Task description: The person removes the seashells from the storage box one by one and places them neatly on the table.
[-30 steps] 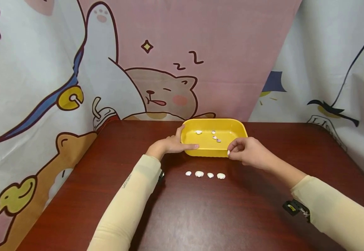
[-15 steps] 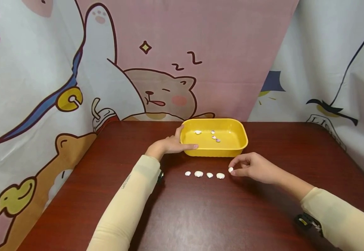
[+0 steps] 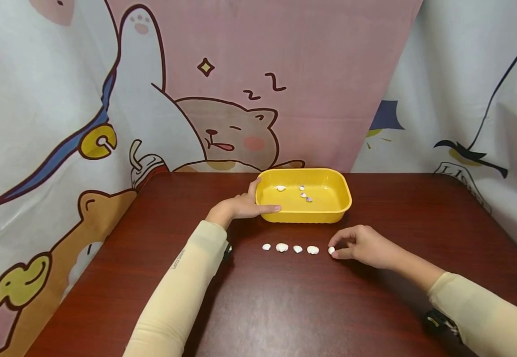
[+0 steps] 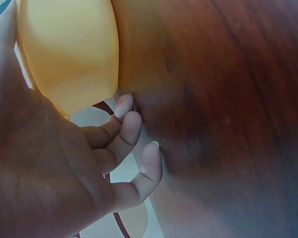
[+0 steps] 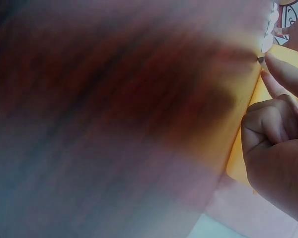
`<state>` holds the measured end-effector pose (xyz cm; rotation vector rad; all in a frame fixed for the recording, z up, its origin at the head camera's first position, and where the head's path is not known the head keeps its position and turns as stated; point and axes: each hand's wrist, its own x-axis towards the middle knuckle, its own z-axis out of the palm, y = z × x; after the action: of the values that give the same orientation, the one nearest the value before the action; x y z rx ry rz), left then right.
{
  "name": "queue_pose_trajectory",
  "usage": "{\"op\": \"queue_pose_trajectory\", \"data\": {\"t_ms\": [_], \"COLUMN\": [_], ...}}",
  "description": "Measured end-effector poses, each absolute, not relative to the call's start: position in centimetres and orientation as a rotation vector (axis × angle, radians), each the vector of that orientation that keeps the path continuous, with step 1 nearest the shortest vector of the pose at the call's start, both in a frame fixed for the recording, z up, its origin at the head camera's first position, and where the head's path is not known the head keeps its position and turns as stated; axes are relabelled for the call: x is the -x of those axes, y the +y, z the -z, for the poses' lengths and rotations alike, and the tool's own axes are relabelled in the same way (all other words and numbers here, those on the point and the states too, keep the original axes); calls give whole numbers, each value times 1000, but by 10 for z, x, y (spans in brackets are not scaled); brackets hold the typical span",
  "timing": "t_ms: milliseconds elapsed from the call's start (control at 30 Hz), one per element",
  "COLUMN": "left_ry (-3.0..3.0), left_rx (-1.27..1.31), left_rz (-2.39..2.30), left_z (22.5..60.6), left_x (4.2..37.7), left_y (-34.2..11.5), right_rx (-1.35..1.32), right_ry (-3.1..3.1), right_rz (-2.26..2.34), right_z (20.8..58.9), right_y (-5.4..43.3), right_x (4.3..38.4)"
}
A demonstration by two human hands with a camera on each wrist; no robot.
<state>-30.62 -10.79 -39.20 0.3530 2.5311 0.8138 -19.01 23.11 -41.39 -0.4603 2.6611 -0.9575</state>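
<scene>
A yellow plastic tub (image 3: 314,217) stands on the table's far side. My left hand (image 3: 242,206) holds its left end, thumb along the front rim and index finger at the back corner. In the left wrist view the other fingers (image 4: 150,166) bend beside the tub wall. Between thumb and forefinger, my right hand (image 3: 367,246) pinches a small white seashell (image 3: 331,251) low at the tabletop. That shell is at the right end of a row of white seashells, among them a wider scallop-like shell (image 3: 282,247) and its right-hand neighbour shell (image 3: 313,250).
Inside the tub lie several more small shells, one white shell (image 3: 281,188) at left and purple-tinted shells (image 3: 309,200) near the middle. The dark red-brown table (image 3: 285,307) meets a cartoon-printed cloth (image 3: 320,89) at its back and sides.
My right hand has come from the tub's front right corner toward me, lowering the pinched seashell to the row's right end. My left hand stays on the tub.
</scene>
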Motion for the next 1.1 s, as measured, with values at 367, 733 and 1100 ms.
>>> {"op": "queue_pose_trajectory", "data": {"t_ms": [367, 733, 1100], "left_ry": [2512, 2512, 2513], "left_rx": [-342, -338, -334], "left_rz": [-817, -827, -820], "left_z": [392, 391, 392], "left_x": [307, 307, 308], "left_y": [-106, -108, -108], "right_rx": [520, 629, 645], "right_ry": [2708, 2726, 2740], "right_rz": [903, 885, 866], "right_z": [418, 418, 417], "right_y": [232, 228, 226], "right_x": [189, 189, 189]}}
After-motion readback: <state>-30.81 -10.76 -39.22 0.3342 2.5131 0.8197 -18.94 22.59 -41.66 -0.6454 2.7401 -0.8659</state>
